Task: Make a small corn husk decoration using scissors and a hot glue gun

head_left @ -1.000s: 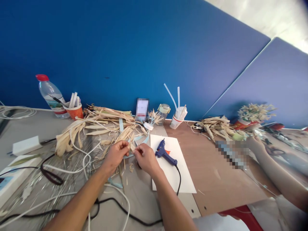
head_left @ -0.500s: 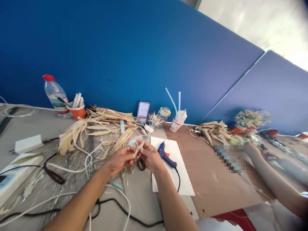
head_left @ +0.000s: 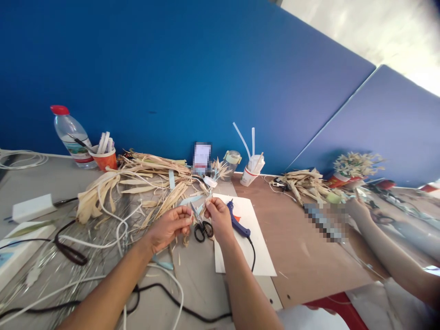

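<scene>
My left hand (head_left: 173, 226) is closed in a pinch, with a thin pale sliver of dried corn husk just showing at its fingertips. A short gap to the right, my right hand (head_left: 219, 216) pinches another small piece of husk (head_left: 206, 211), mostly hidden by the fingers. Between and below the hands lie scissors (head_left: 203, 231) with black handles, blades pointing away. A blue hot glue gun (head_left: 239, 223) rests on a white sheet (head_left: 256, 256) beside my right hand. Long dried corn husks (head_left: 151, 167) are heaped beyond my left hand.
A bottle (head_left: 74, 140) and an orange cup of pens (head_left: 104, 158) stand at the back left. White cables (head_left: 118, 229) cross the left side near a power strip (head_left: 17, 252). A phone (head_left: 201, 156), jar (head_left: 232, 161) and white cup (head_left: 252, 172) line the partition. Another person's arm (head_left: 381, 243) reaches in at right.
My hands have moved apart; earlier they held one husk piece together. The scissors between them now show more fully. The whole view has shifted slightly.
</scene>
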Motion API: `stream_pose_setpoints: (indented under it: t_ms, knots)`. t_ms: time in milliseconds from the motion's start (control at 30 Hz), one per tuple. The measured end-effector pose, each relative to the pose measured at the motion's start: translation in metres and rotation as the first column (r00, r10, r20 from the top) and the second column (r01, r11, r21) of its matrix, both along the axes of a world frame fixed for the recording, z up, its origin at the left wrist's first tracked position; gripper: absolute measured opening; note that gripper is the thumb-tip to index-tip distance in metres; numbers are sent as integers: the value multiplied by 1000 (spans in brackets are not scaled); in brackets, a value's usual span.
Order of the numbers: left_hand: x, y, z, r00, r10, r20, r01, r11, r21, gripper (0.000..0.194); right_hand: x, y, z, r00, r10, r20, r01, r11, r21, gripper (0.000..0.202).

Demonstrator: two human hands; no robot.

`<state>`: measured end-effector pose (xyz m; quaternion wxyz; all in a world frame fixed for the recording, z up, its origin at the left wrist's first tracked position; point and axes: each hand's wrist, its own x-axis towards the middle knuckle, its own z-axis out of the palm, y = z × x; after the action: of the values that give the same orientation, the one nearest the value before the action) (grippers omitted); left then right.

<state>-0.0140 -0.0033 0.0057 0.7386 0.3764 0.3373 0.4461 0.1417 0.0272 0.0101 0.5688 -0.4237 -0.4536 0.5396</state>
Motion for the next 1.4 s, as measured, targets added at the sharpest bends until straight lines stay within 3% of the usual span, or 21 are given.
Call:
stream_pose_setpoints:
  t_ms: [100, 233, 400, 633, 1033, 1233, 1400]
  knots:
    - [0, 3, -2, 996, 85, 12, -85, 996, -30, 32, -6, -4, -1, 999, 22, 43, -21, 1000, -17, 11]
    - [2, 3, -5, 996, 88, -31, -89, 995, -46, 35, -12, -7, -5, 996, 66, 52, -65, 998, -17, 12]
    - [6, 2, -6, 986, 108, -124, -115, 992, -48, 33, -13, -6, -9, 994, 35, 105, -35, 999, -1, 11]
    - [8, 4, -14, 963, 137, -233, -132, 991, 36, 28, -14, -6, -8, 985, 42, 167, -44, 999, 8, 9]
    - [9, 4, -15, 947, 128, -294, -99, 989, 110, 23, -12, -7, -5, 991, 135, -21, -137, 985, -106, 12]
    - [9, 6, -23, 946, 195, -258, -169, 978, 119, 23, -12, -6, -4, 991, 126, -35, -130, 984, -121, 11]
    - [9, 7, -25, 947, 171, -271, -142, 982, 124, 22, -13, -5, -6, 988, 151, -43, -155, 982, -109, 9]
